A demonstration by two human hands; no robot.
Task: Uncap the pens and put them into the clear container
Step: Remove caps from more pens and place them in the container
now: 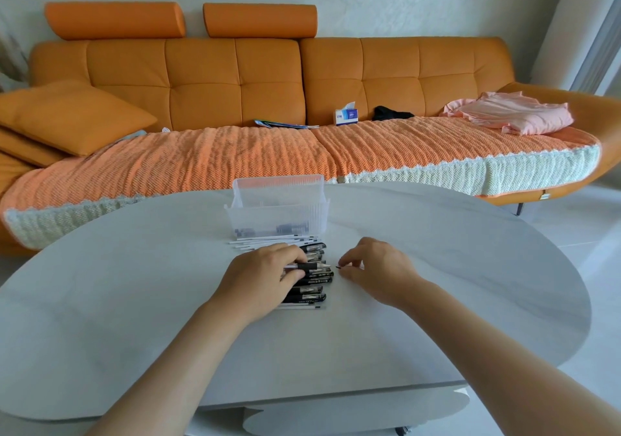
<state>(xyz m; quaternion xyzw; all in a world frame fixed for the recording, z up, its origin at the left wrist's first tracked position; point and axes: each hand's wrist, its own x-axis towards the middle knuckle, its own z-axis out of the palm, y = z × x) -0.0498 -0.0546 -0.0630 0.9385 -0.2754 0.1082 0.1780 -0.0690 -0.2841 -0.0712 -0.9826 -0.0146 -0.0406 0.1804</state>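
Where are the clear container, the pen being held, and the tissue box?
clear container [279, 215], head view, on its ribbed front wall.
pen [311, 266], head view, on its black grip section.
tissue box [346, 116], head view, on its front face.

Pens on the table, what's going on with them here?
A person handles a pile of pens on the table. The left hand grips one black pen at the pile; the right hand pinches a small dark piece beside it, probably a cap. The clear container stands just behind the pile.
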